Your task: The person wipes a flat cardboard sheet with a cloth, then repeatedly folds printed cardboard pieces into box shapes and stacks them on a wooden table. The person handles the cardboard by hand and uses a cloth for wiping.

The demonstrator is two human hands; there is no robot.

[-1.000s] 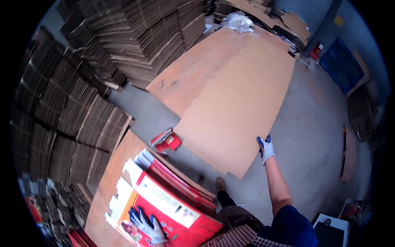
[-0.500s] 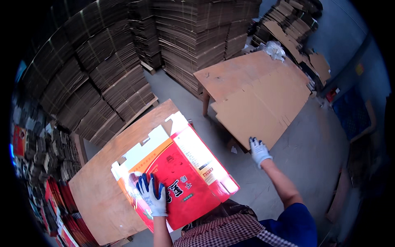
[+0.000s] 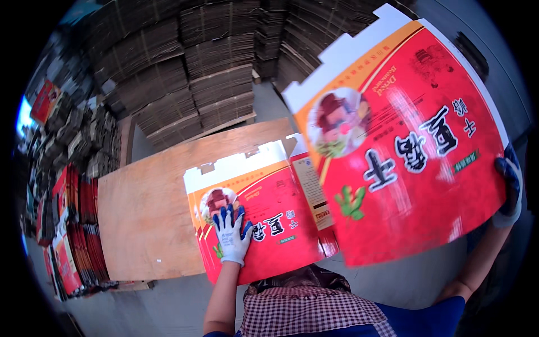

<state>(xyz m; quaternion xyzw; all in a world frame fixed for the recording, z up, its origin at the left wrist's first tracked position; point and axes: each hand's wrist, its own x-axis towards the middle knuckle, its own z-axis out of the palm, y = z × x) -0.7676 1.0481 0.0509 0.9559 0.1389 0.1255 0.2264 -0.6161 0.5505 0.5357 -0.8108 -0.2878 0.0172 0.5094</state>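
The right hand [image 3: 510, 185] grips the raised red carton sheet [image 3: 410, 146] by its right edge; the left hand [image 3: 232, 233] presses flat, fingers spread, on the lower sheet [image 3: 269, 224] alongside.

Red carton sheet [image 3: 415, 151] raised, tilted

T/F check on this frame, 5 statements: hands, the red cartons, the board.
1. The left hand lies flat on the red carton stack. True.
2. The right hand is bare. False: it wears a white glove with blue fingers.
3. The right hand grips the edge of a raised red carton sheet. True.
4. The stack rests on a metal trolley. False: it lies on a wooden board.
5. Brown flattened cardboard stacks stand behind the board. True.
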